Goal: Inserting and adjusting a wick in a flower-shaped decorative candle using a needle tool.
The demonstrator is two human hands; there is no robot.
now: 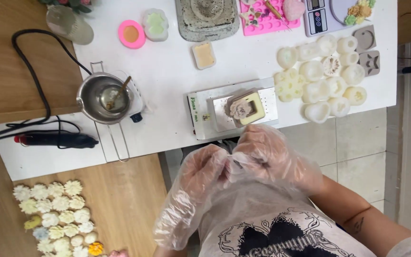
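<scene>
A view from above looks down on a white worktop [167, 71] with a wooden surface beside it. At the far left, a black cable [34, 71] loops across the wood to a black pen-shaped tool [58, 140] lying on the worktop's left edge. Below it, on the wood, rows of small white, pale yellow and blue flower-shaped wax pieces [55, 214] lie close together. Further right stands a small steel melting pot [105, 97] with a wooden stick leaning inside it, and behind it a round pink mould [132, 34]. In the middle, a flat white and grey plate-like appliance [234, 107] carries a square cream block with a pale flower on top [246, 107]. Just in front of it, off the worktop's near edge, the left hand [200, 173] and the right hand [267, 154], both in loose clear plastic gloves, meet fingertip to fingertip; the fingers are curled narrow and pinch something small and dark between them, too hidden to identify. To the right, a cluster of translucent white silicone moulds [322, 78] sits together on the worktop, with a pink mould tray [267, 19] and a digital scale [324, 16] behind them.
</scene>
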